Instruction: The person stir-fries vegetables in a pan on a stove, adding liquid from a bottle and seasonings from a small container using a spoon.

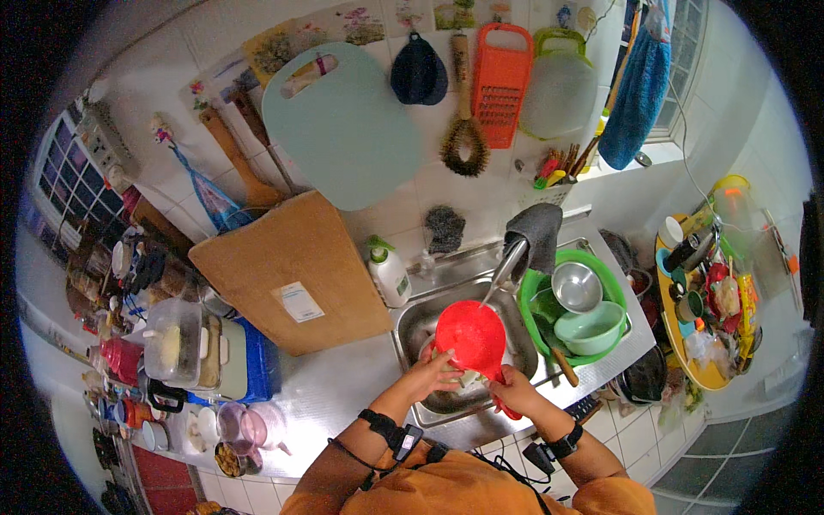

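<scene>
A red plastic water dipper (470,335) is over the stainless steel sink (531,364), below the tap (512,261). A thin stream of water runs from the spout into it. My right hand (515,393) grips the dipper's handle on the near side. At the left, my left hand (434,376) holds the dipper's near rim, its fingers partly under the bowl. Some pale pieces (468,378) show under the dipper, too hidden to name. A dark grey cloth (541,235) drapes over the tap.
Right of the sink, a green basin (528,309) holds a metal bowl (577,286), a mint-green bowl (589,328) and a wooden-handled utensil (565,367). A pump bottle (389,277) and a large wooden board (290,270) stand at left. Cups (235,425) sit near the counter's front edge.
</scene>
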`<state>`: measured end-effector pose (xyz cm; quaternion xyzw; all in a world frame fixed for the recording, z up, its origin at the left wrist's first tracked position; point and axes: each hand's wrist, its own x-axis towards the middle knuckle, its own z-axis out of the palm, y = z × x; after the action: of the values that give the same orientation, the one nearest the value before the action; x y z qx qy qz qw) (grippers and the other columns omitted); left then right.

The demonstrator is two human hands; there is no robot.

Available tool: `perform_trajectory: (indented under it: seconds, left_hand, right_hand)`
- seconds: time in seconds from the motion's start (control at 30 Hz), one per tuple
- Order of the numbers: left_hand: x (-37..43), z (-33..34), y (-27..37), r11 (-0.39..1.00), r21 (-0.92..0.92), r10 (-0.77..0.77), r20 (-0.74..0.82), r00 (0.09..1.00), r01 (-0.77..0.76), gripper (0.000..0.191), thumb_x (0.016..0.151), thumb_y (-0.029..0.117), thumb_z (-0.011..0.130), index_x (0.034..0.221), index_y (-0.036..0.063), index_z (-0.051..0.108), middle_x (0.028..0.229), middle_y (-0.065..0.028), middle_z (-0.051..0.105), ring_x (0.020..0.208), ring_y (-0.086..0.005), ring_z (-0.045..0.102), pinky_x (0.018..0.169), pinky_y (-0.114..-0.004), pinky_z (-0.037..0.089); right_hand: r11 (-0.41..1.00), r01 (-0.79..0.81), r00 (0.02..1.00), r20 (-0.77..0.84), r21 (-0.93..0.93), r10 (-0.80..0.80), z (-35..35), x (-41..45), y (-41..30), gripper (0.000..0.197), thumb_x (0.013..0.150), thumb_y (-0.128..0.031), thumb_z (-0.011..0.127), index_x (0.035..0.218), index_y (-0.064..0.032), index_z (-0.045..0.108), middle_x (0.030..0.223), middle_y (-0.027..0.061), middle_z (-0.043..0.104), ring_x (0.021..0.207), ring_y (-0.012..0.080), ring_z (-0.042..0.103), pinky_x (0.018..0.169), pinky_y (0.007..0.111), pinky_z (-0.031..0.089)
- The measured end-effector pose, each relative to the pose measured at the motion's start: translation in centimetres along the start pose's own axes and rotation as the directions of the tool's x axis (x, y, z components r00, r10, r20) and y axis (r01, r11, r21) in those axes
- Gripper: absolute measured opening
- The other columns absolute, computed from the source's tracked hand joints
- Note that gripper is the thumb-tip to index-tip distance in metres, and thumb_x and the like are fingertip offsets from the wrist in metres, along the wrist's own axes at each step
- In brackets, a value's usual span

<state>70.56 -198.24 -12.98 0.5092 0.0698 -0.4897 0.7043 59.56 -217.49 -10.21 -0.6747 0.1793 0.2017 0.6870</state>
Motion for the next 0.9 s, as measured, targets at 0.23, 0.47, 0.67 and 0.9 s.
perform_trajectory:
  seconds: [0.23,0.47,0.67,0.9]
  left_hand:
    - [1.3,-1.3,-0.9,0.996,-0.069,-0.063,-0.042,0.997,0.060,0.052,0.086,0.036,0.048,0.124,0.0147,0.021,0.119,-0.0189,0.044,0.095,-0.0332,0.057,0.077,-0.042,0.050]
    - [0.1,-0.9,-0.2,0.996,0.000,-0.091,-0.049,0.995,0.091,0.049,0.084,0.039,0.048,0.122,0.0134,0.029,0.115,-0.0180,0.047,0.097,-0.0314,0.056,0.081,-0.041,0.047]
    - [-0.4,-1.6,-0.9,0.994,-0.035,-0.105,-0.066,0.992,0.103,0.047,0.085,0.037,0.047,0.121,0.0123,0.030,0.115,-0.0164,0.045,0.096,-0.0322,0.056,0.082,-0.040,0.047]
    - [-0.2,-2.8,-1.9,0.992,-0.064,-0.116,-0.086,0.990,0.110,0.047,0.085,0.035,0.048,0.121,0.0110,0.031,0.112,-0.0179,0.047,0.094,-0.0332,0.057,0.082,-0.042,0.047]
  right_hand:
    - [0.971,-0.083,0.980,0.157,-0.224,0.120,-5.5,2.0,-2.6,0.040,0.087,-0.036,0.050,0.105,-0.0010,0.054,0.080,0.0055,0.061,0.069,0.0132,0.056,0.065,0.026,0.046]
    - [0.971,0.219,0.974,-0.041,-0.092,-0.223,-11.5,13.2,0.1,0.033,0.087,-0.018,0.050,0.116,-0.0024,0.049,0.110,0.0029,0.053,0.099,0.0113,0.048,0.086,0.024,0.038]
    - [0.970,0.188,0.964,-0.159,-0.153,-0.212,-11.1,19.0,0.7,0.025,0.083,-0.017,0.055,0.104,-0.0035,0.058,0.095,0.0027,0.060,0.092,0.0127,0.051,0.079,0.025,0.040]
    - [0.944,0.235,0.936,-0.316,0.234,-0.155,-12.9,20.8,0.0,0.016,0.077,-0.015,0.056,0.081,0.0012,0.056,0.078,0.0070,0.055,0.071,0.0179,0.051,0.063,0.030,0.041]
